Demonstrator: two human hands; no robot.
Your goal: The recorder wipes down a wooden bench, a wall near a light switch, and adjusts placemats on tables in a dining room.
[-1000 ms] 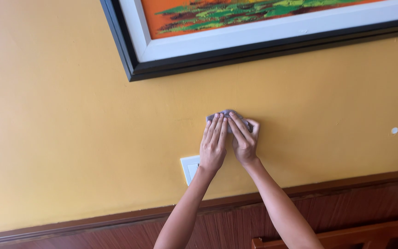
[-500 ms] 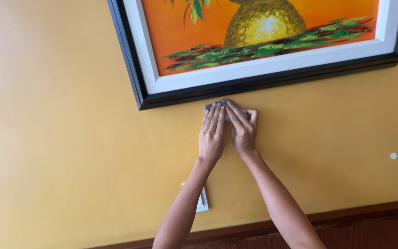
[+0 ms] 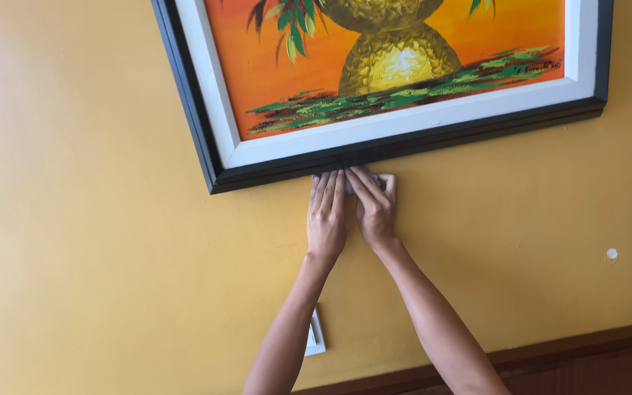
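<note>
My left hand (image 3: 327, 216) and my right hand (image 3: 374, 208) lie flat side by side against a yellow wall (image 3: 111, 256), fingers together and pointing up. They press a small grey-white cloth (image 3: 385, 178) to the wall, and only a sliver of it shows past my right fingertips. The fingertips touch the lower black edge of a framed painting (image 3: 404, 146), which has a white inner border and an orange picture of a golden vase with green leaves.
A white wall switch (image 3: 316, 338) sits low on the wall, partly behind my left forearm. A small white spot (image 3: 611, 254) marks the wall at the right. Dark wood trim (image 3: 587, 345) runs along the bottom right.
Both hands have slid the cloth up the wall from near the switch to the painting's lower edge. The view has tilted up, so more of the painting shows.
</note>
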